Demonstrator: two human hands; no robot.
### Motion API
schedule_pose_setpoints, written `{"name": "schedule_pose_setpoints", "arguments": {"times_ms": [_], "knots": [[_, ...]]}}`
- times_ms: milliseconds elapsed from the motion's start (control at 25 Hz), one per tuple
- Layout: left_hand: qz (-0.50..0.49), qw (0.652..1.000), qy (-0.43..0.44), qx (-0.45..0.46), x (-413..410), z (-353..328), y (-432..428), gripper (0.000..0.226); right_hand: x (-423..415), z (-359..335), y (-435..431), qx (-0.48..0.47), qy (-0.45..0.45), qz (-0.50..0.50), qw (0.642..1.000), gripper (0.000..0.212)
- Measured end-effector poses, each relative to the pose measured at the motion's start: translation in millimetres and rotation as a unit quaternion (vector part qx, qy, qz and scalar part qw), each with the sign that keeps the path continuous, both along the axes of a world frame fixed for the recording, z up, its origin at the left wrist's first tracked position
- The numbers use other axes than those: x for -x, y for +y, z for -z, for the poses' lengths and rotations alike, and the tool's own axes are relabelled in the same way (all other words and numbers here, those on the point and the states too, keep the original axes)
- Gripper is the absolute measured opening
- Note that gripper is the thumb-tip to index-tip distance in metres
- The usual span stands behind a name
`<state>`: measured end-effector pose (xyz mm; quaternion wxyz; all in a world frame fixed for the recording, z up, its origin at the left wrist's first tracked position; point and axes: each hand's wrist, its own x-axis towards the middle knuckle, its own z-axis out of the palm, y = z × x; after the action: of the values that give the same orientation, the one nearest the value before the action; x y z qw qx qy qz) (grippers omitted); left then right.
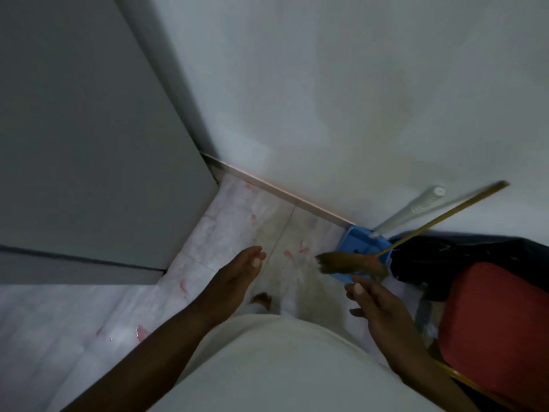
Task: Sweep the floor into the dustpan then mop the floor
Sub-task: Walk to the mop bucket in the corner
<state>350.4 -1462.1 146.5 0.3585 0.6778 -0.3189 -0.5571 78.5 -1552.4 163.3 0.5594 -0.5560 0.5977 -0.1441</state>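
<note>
**Head view: both hands loose and free near the dustpan in the corner**

Head camera looks steeply down at a pale tiled floor [225,233] marked with pink smears, where it meets a white wall [326,84] along a pinkish skirting strip [282,193]. A grey cabinet panel [89,129] fills the left side.

The left hand [240,272] reaches out over the tiles with its fingers straight and together, holding nothing. The right hand [377,304] hangs to the right of it, fingers loosely spread and relaxed, also holding nothing. Its fingertips lie just near of the broom's bristles, and whether they touch cannot be told.

The blue dustpan [356,242] sits on the floor at the right, against the far wall, and its pale handle [413,208] leans up along the wall. The broom [350,263] is blurred. Its brown bristles lie across the near lip of the dustpan, and its thin yellowish stick [445,218] slants up to the right.

Just right of the dustpan is a black bag [445,257], and near of that a red seat cushion [499,328] on a yellow frame. A bare foot [263,300] shows on the tiles between the hands, above the person's white garment [282,367].
</note>
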Motion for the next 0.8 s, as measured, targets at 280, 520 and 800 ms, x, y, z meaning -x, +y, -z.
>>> {"name": "schedule_pose_setpoints", "arguments": {"times_ms": [280, 520, 800], "knots": [[-0.193, 0.981, 0.009, -0.032, 72.4, -11.6, 56.0, 0.058, 16.0, 12.9, -18.8, 0.002, 0.048, -0.213, 0.976, 0.028], [-0.367, 0.928, 0.006, -0.068, 170.3, -32.0, 154.1, 0.036, -0.2, 9.2, -14.5, 0.026, 0.033, -0.455, 0.890, 0.032], [-0.587, 0.802, 0.030, -0.104, 267.5, -30.3, 271.6, 0.042, -54.9, -17.1, 86.5, -0.029, -0.009, -0.658, 0.752, 0.045]]}}
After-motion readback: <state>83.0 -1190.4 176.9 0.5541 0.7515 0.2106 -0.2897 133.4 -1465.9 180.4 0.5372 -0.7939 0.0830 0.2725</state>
